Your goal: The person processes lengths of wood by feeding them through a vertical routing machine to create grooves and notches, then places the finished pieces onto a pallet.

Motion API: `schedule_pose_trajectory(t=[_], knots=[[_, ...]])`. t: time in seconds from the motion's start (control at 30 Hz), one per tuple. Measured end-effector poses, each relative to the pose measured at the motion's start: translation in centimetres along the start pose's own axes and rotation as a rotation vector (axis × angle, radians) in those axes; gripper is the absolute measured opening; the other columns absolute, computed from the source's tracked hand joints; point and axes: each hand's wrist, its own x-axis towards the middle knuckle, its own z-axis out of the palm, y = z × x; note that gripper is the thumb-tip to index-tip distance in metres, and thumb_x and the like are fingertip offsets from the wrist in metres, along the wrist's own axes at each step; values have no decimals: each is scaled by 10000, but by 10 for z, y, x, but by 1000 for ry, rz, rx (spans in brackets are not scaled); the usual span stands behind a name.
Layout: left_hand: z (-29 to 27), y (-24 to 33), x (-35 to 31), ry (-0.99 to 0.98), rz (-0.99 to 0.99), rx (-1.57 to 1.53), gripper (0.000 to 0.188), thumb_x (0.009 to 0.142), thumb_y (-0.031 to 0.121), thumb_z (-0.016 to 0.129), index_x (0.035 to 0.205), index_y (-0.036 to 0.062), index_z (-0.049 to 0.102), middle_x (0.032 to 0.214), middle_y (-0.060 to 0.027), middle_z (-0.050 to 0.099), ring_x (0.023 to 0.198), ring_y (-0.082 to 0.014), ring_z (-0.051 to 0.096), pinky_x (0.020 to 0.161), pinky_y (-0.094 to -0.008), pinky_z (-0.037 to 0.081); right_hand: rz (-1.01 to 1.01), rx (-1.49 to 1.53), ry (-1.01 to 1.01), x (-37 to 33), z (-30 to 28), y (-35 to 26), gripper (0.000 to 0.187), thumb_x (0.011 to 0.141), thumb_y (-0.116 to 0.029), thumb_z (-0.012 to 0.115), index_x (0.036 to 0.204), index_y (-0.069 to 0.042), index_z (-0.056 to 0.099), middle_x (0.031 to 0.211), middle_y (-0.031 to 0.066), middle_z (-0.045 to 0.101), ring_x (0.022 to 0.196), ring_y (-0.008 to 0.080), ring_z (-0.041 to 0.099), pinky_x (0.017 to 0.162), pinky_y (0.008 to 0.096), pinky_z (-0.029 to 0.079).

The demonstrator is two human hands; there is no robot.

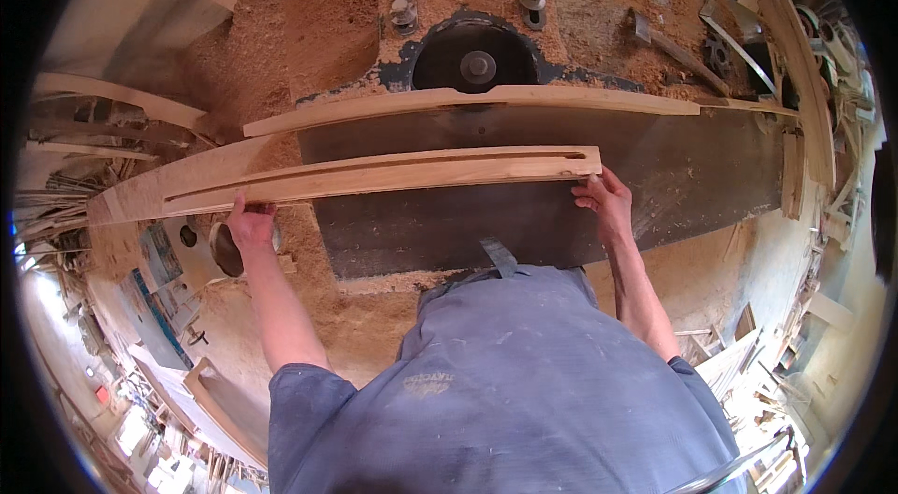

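Note:
A long, light wooden board with a narrow groove along most of its length spans between my hands. My left hand grips its near edge left of the middle, with the thumb up against the wood. At the board's right end, my right hand holds the near corner with its fingers curled in below. The board lies over the dark metal machine table, in front of a wooden fence strip. Behind that strip is a round dark opening with a metal spindle in it.
Two bolt-like clamps flank the opening. Sawdust heaps over the machine's back. A hammer-like tool lies at the back right, near wooden offcuts. More wood strips are piled at the far left.

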Motion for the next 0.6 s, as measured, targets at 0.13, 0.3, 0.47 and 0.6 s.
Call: schedule_pose_trajectory(t=[0.13,0.3,0.47,0.6], knots=[[-13,8,16,63,-44,15,328,939,231,659,1218,64,609,1172,-107,643,1070,-303,564,961,-526,452,65,-29,21,2,13,-5,385,1011,-231,601,1327,-11,602,1042,96,694,806,157,701,649,257,559],[-4,3,25,131,-90,46,342,938,232,680,1207,59,558,1237,-108,550,1113,-274,542,979,-488,471,94,-69,79,7,20,-16,376,1000,-259,630,1267,6,638,953,94,697,728,153,698,604,250,550],[4,7,31,142,-68,143,321,926,209,697,1181,54,579,1206,-113,586,1074,-256,577,917,-441,517,95,-84,103,9,23,-16,363,993,-276,647,1206,17,668,888,86,695,667,143,679,553,249,527],[1,12,46,117,-28,148,326,920,241,706,1156,45,596,1197,-118,608,1071,-240,596,872,-401,532,80,-149,98,3,32,-20,297,979,-239,656,1136,11,698,839,67,686,634,125,652,529,239,496]])
